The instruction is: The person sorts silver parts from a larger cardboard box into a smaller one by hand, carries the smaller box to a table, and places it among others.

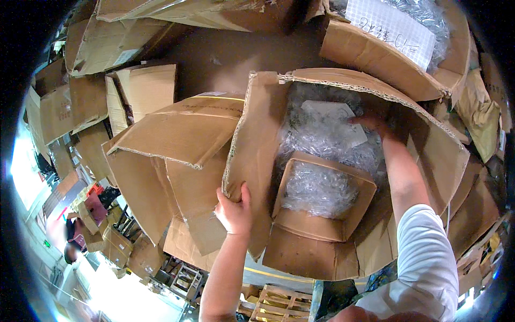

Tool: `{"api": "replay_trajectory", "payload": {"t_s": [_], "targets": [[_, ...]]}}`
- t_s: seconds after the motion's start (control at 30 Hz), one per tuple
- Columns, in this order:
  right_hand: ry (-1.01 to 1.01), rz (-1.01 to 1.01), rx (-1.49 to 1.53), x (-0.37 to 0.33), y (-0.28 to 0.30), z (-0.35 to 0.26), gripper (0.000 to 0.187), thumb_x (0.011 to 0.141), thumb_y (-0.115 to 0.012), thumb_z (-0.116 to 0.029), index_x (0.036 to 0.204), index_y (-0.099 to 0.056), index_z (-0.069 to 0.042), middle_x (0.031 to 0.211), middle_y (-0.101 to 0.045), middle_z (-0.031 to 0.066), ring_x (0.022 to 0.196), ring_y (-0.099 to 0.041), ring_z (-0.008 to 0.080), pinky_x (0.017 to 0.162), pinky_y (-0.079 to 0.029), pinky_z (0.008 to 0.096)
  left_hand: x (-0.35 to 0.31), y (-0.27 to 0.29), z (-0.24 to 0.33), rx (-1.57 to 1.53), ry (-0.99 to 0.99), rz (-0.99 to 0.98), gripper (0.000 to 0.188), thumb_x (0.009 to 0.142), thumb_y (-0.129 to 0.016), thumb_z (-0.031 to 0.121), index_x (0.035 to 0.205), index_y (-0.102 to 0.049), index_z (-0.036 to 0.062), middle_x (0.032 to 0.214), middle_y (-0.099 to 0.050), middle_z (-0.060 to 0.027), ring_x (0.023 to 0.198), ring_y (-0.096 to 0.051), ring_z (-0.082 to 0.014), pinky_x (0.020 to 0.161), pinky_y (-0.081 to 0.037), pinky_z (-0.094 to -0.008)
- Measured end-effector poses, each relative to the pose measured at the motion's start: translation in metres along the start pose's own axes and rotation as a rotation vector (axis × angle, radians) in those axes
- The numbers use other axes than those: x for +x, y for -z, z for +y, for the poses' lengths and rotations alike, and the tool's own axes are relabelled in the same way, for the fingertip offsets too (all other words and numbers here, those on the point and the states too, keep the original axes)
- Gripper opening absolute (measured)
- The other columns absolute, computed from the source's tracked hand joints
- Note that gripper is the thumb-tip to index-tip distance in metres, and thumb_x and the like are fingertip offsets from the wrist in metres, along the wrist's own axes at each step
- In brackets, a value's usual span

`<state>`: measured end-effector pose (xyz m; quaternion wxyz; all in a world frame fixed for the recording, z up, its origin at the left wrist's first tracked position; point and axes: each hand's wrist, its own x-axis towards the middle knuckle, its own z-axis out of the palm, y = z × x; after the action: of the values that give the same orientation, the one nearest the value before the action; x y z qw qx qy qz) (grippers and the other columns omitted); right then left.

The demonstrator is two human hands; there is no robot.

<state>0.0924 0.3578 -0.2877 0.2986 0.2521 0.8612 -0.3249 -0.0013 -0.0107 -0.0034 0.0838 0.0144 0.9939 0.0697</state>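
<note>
Left hand point(234, 210) is closed around the lower edge of a cardboard flap point(252, 155), thumb on the near face, fingers curled behind; the flap is held upright. The flap belongs to a large open cardboard box point(429, 145) to the right of that hand. Right hand point(371, 124) is reached deep into the box, fingers spread loosely and laid on a white sheet of paper point(327, 115) atop crumpled clear plastic bags point(322, 142); a firm grasp cannot be made out. Below that hand, a smaller open box point(306, 222), also filled with clear plastic, is seen inside. More flattened cardboard point(177, 134) is stacked to the left of the left hand.
</note>
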Motion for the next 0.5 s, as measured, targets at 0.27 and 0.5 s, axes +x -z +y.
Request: {"api": "replay_trajectory", "payload": {"t_s": [0.27, 0.5], "targets": [[-0.297, -0.788, 0.357, -0.02, 0.032, -0.031, 0.066, 0.052, -0.078, -0.032, 0.111, -0.059, -0.008, 0.113, -0.058, 0.011, 0.105, -0.052, 0.0244, 0.089, -0.039, 0.036, 0.001, 0.002, -0.006, 0.006, -0.034, -0.02, 0.047, 0.075, -0.065, 0.035, 0.095, -0.05, -0.004, 0.067, -0.06, -0.0223, 0.06, -0.059, -0.0397, 0.056, -0.048, -0.0445], [-0.045, -0.977, 0.097, -0.051, 0.036, -0.081, 0.088, 0.055, -0.072, -0.019, 0.134, -0.034, -0.013, 0.127, -0.047, 0.0101, 0.107, -0.049, 0.0247, 0.089, -0.04, 0.0356, 0.001, 0.003, -0.008, 0.066, -0.054, 0.023, 0.048, 0.075, -0.065, 0.036, 0.095, -0.05, -0.0051, 0.063, -0.058, -0.0214, 0.057, -0.058, -0.0388, 0.053, -0.048, -0.0444]]}}
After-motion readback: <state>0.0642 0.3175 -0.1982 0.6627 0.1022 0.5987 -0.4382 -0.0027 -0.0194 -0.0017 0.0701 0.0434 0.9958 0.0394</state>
